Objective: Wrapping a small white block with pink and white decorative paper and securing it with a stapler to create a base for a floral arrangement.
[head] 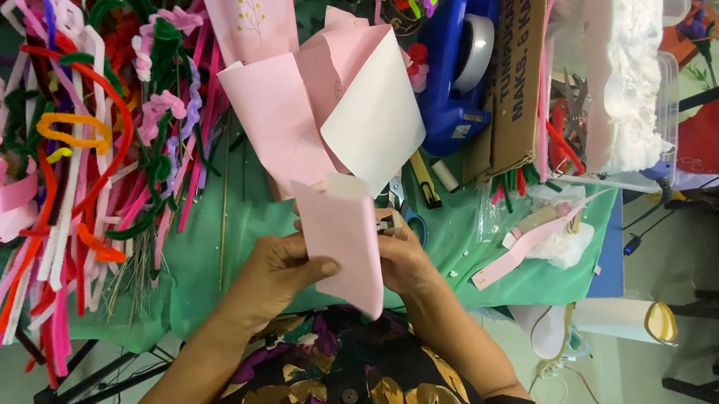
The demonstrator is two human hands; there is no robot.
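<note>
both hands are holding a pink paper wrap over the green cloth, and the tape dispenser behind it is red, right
Not quite: the tape dispenser is blue, as the head view shows. The left hand and right hand do hold the pink paper wrap over the green cloth.

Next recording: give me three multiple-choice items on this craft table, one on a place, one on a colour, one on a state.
1. The blue tape dispenser lies where, relative to the pink paper wrap?
A right of it
B left of it
C under it

2. The table cloth is
A green
B yellow
C black

3. The pink paper wrap is
A held by both hands
B lying free
C held by one hand

A: the dispenser sits right of the paper.
A: green shows between the items.
A: left hand and right hand grip its base.
</note>
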